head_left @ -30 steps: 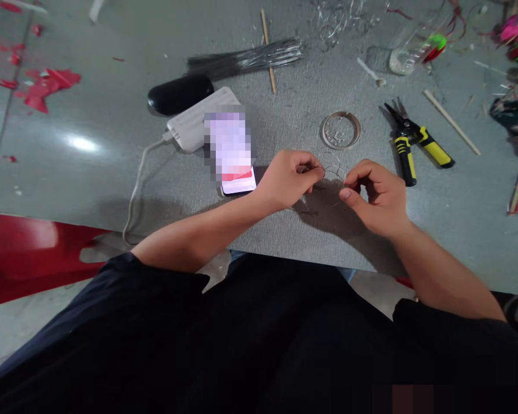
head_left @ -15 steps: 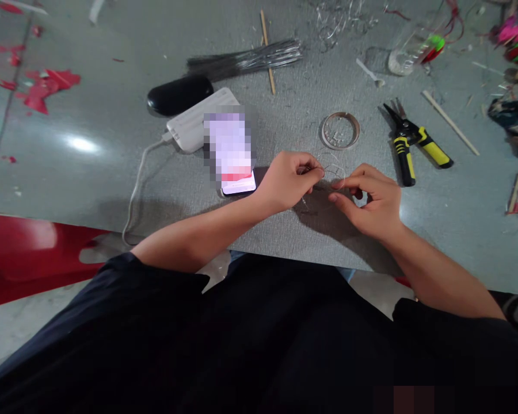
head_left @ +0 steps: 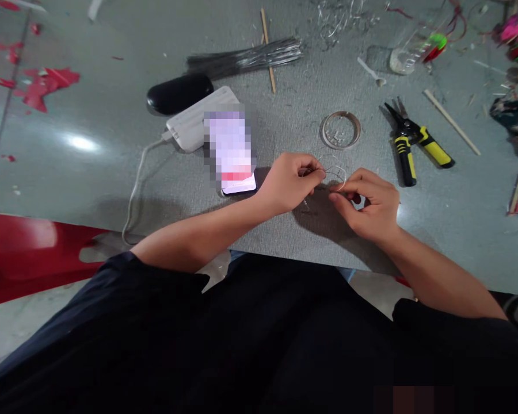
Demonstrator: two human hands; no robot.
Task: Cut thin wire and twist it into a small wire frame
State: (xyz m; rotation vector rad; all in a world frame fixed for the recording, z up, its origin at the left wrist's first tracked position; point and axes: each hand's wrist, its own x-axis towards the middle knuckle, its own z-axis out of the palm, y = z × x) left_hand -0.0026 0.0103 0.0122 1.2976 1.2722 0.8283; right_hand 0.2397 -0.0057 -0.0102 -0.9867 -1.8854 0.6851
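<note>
Thin wire (head_left: 339, 169) runs in a loose loop between my two hands, just above the table's near edge. My left hand (head_left: 294, 179) is closed on the wire, thumb pressed against the fingertips. At the loop's other side, my right hand (head_left: 366, 202) pinches the wire between thumb and forefinger. A short twisted end hangs below my left fingers. Beyond the hands lies a ring-shaped roll (head_left: 341, 130) with tiny clear bits inside it. To the right, pliers (head_left: 410, 138) with yellow and black handles rest with their jaws apart.
Left of my hands, a lit phone (head_left: 233, 149) leans on a white power bank (head_left: 198, 121) with a cable (head_left: 134, 195). Behind them are a black case (head_left: 180, 94) and a wire bundle (head_left: 250, 56). A plastic bottle (head_left: 408, 57), wooden sticks (head_left: 452, 122) and red scraps (head_left: 47, 86) lie around.
My right forefinger and thumb have shifted very slightly, and the wire loop beside them sits a little differently. My left hand has hardly moved.
</note>
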